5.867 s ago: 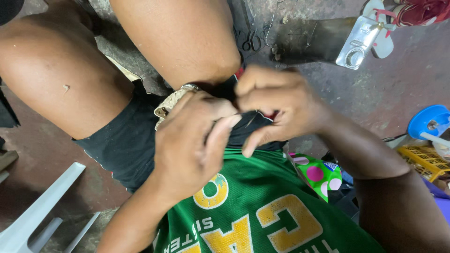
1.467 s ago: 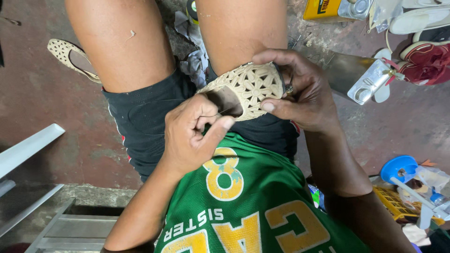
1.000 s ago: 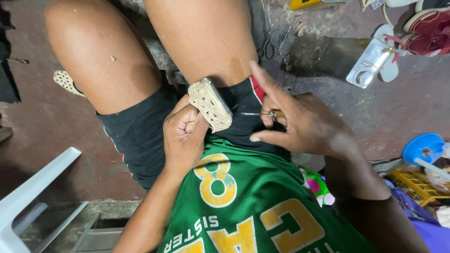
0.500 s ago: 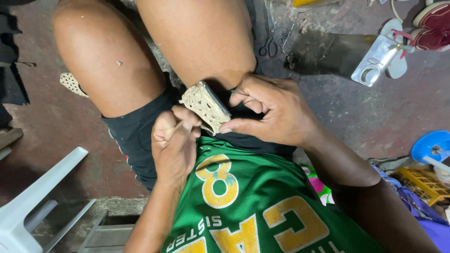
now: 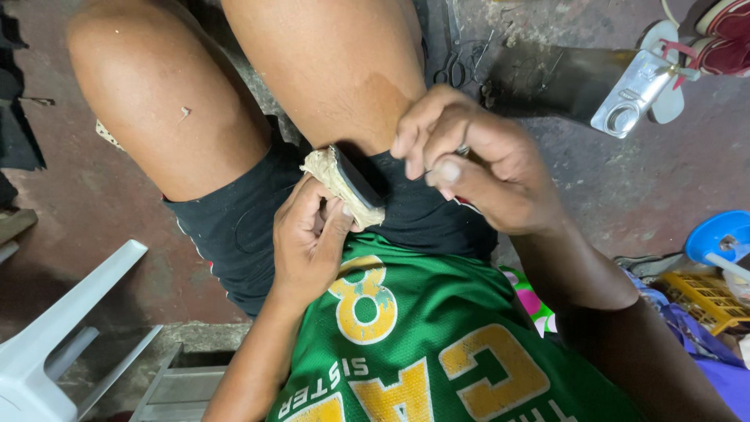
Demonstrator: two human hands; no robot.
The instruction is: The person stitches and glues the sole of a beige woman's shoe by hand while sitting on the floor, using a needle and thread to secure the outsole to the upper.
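Sitting over a reddish-brown concrete floor [image 5: 86, 211], the person fills most of the view: bare thighs, black shorts [image 5: 234, 234] and a green jersey [image 5: 437, 344] with yellow lettering. A white plastic chair [image 5: 47, 344] stands at the lower left, well apart from the hands. At the right edge are a blue plastic lid [image 5: 719, 234] and, just below it, a yellow crate [image 5: 707, 301]. A clear plastic container [image 5: 633, 94] lies at the upper right near some sandals [image 5: 703, 39], and a pair of scissors [image 5: 461, 66] rests on the ground beyond the knee.

The left hand [image 5: 308, 242] is closed around a tan woven shoe piece with a dark sole edge [image 5: 348, 184], fingers wrapped over its lower end, pressing it on edge against the lap between the thighs. The right hand [image 5: 476, 164] hovers just beside the piece, fingers curled with thumb and fingertips pinched together on something small and metallic; what it is cannot be told.
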